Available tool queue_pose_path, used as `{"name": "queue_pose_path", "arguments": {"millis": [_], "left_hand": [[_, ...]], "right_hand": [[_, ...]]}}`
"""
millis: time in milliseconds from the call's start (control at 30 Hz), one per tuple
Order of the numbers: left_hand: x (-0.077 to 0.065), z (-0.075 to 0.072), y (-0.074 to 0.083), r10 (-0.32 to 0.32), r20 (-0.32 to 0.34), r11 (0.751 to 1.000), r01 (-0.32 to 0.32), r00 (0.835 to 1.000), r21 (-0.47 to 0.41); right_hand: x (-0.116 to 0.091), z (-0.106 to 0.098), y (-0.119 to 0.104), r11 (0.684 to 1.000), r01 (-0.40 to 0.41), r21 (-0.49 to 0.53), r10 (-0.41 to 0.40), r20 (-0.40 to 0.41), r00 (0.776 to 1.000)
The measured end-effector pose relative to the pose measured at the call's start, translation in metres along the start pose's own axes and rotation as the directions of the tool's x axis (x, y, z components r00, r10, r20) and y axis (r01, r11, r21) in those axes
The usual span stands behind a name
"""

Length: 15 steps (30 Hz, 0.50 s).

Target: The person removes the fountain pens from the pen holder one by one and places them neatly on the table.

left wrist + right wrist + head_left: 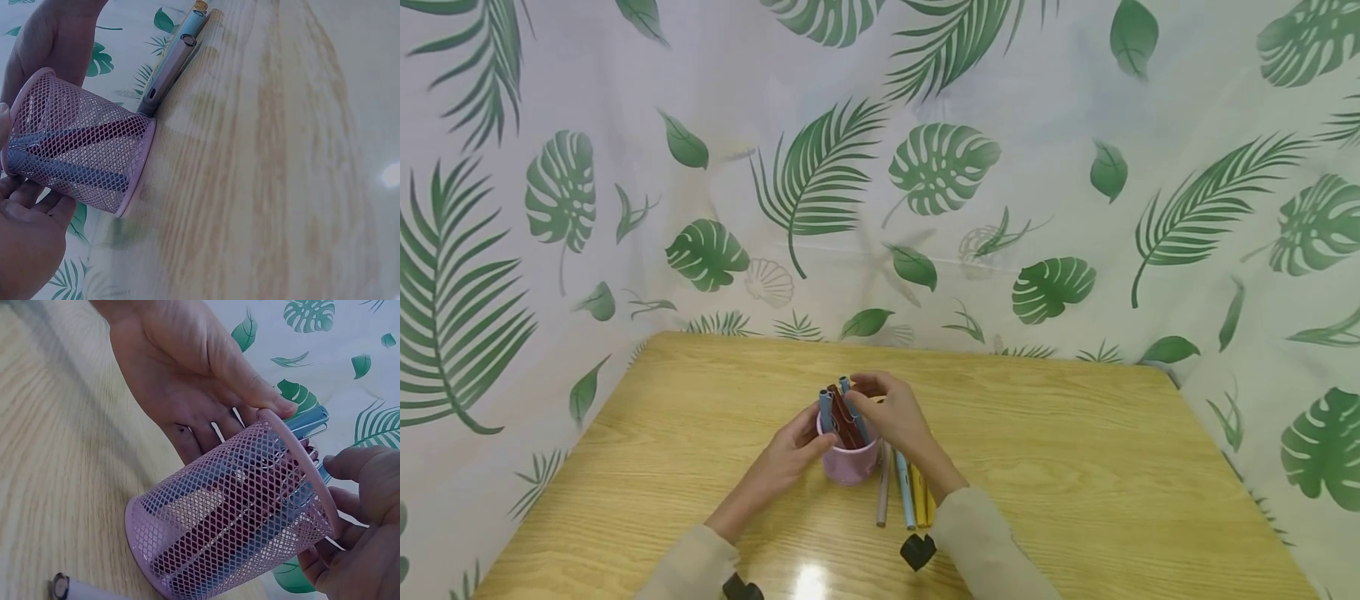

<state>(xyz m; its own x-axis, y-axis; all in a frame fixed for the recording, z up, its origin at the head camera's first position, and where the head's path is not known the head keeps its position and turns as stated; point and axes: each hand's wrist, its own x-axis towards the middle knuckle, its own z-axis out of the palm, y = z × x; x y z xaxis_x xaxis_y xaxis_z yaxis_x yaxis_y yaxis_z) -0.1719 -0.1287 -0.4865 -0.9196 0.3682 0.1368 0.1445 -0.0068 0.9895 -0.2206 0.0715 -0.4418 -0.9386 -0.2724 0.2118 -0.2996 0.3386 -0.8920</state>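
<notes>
A pink mesh pen cup (pixel 850 468) stands on the table with blue and dark red pens (pixel 847 427) inside. Around its left side my left hand (pixel 784 460) grips it, thumb at the rim. My right hand (pixel 898 418) is over the right of the rim and pinches a blue pen (pixel 844 382) near its top. In the right wrist view the right thumb (pixel 350 461) lies against that pen by the rim, fingers curled close to the cup. Through the mesh (pixel 78 144), slanting pens show in the left wrist view.
Just right of the cup, a pinkish-grey pen (pixel 883 492), a light blue pen (pixel 905 496) and yellow pens (pixel 919 496) lie side by side on the wooden table (pixel 1075 467). A leaf-patterned cloth (pixel 1045 208) hangs behind the table.
</notes>
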Motion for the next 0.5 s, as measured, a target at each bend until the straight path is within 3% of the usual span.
{"name": "queue_pose_path", "arguments": {"millis": [333, 500], "left_hand": [[0.0006, -0.0006, -0.0022, 0.012, 0.002, 1.000, -0.012, 1.000, 0.015], [0.0003, -0.0009, -0.0021, 0.005, -0.006, 1.000, -0.005, 1.000, 0.024]], "right_hand": [[0.0090, 0.0057, 0.0045, 0.999, 0.050, -0.010, -0.049, 0.107, 0.993], [0.0082, 0.0051, 0.0043, 0.998, 0.049, -0.033, -0.046, 0.083, 0.995]]}}
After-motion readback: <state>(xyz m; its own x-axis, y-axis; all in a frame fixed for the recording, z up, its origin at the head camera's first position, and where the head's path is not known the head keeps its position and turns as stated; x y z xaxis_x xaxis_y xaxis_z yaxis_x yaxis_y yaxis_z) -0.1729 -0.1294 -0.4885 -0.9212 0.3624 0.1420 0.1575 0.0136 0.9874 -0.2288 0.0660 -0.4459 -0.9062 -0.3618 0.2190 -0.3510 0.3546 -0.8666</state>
